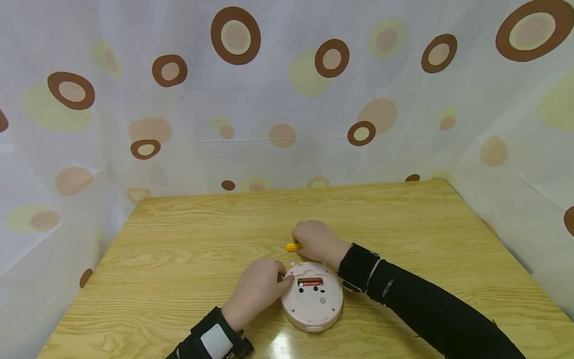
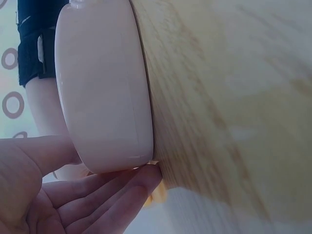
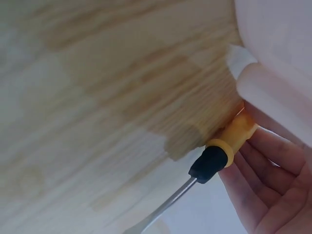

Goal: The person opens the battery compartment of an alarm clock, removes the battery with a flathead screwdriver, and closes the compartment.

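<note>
A round, pale pink clock (image 1: 309, 315) lies face down on the wooden table. In its back, a red and black battery (image 1: 310, 282) sits in an uncovered slot, with two dark knobs below. My left hand (image 1: 260, 283) grips the clock's upper left edge, thumb on the back and fingers around the side wall (image 2: 105, 92). Just beyond the clock, my right hand (image 1: 317, 242) holds a screwdriver by its yellow handle (image 3: 239, 132). The black collar and metal shaft (image 3: 168, 204) stick out of that hand in the right wrist view.
The wooden table (image 1: 179, 249) reaches back to a white curtain (image 1: 269, 99) printed with brown, peach and yellow circles. The curtain also hangs along the left and right sides. Black sleeves (image 1: 426, 299) and wrist straps cover the forearms.
</note>
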Available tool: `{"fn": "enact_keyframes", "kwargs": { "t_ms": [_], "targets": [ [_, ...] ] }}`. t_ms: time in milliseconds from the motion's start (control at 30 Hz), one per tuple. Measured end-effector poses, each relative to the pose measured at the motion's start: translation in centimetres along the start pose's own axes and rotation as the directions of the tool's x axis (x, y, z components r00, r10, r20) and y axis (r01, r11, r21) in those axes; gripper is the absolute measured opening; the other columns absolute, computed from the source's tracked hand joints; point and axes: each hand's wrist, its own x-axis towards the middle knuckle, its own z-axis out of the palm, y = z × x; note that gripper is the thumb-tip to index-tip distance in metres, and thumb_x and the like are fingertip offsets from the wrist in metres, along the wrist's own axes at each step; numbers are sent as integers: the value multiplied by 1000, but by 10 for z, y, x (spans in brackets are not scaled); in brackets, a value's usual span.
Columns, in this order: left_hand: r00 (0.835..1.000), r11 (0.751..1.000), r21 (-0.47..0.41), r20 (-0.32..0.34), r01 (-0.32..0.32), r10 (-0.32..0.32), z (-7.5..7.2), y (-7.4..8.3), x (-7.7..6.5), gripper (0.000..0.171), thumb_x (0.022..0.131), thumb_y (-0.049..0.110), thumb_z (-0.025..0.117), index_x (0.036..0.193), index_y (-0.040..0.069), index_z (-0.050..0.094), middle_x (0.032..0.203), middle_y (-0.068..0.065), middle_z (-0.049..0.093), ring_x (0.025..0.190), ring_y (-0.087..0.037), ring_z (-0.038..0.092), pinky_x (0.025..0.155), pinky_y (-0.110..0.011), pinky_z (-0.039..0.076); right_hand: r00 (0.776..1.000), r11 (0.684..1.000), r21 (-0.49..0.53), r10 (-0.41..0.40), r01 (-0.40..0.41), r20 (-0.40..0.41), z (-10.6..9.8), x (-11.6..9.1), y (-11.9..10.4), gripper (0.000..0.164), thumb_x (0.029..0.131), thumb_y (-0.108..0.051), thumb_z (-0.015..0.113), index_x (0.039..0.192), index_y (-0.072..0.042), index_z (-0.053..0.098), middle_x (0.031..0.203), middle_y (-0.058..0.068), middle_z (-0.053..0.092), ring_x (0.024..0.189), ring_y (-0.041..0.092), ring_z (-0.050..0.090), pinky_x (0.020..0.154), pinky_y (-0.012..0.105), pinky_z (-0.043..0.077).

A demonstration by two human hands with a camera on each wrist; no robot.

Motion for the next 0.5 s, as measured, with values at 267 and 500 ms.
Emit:
{"fn": "enact_keyframes", "kwargs": {
  "t_ms": [267,500],
  "targets": [
    [1000,1000,9,-3,-4,4,1,-1,0,31,98,27,76,70,15,70,57,9,48,51,-6,42,50,-22,31,999,1000,-11,-14,13,-42,4,0,-1,21,93,-7,80,78,-10,66,73,4,60,66,18,46,71,36,48],
    [1000,1000,-20,15,19,-19,0,0,0,29,98,28,76,72,14,72,57,9,48,51,-6,43,50,-22,32,998,1000,-30,-10,8,-66,4,0,-2,20,92,-4,79,78,-10,67,76,5,65,69,19,57,74,38,54]
  ]
}}
